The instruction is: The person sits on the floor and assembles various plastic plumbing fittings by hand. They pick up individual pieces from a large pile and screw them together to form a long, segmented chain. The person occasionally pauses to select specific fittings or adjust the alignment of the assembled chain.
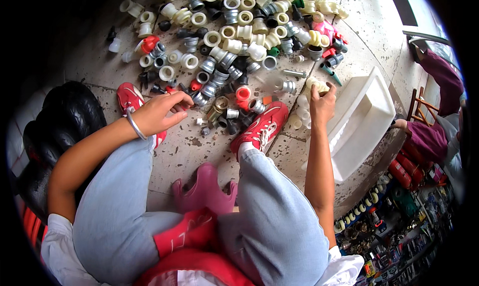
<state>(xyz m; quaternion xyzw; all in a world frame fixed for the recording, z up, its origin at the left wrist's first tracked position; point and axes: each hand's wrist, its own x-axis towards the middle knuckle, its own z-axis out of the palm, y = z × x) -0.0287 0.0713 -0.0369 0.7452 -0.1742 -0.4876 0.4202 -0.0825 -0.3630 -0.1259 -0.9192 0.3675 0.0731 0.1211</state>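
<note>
A pile of pipe fittings (232,44), cream plastic and grey metal with a few red, black and green ones, spreads over the floor in front of me. At the pile's near left edge is my left hand (162,110), thumb apart from its loosely bent fingers and nothing visible in it. The fingertips are close to a metal fitting (200,98) and a red piece (195,85). My right hand (323,104) grips a cream plastic fitting (315,83) at the pile's right side. Several whitish fittings (302,110) lie grouped just left of that hand.
A white plastic tub (344,161) stands right of my right forearm. Black tyres (75,111) are stacked at left. My red shoes (262,126) border the pile, with a pink stool (204,188) between my legs. Assorted hardware (394,231) fills the lower right; another person's leg (439,76) shows far right.
</note>
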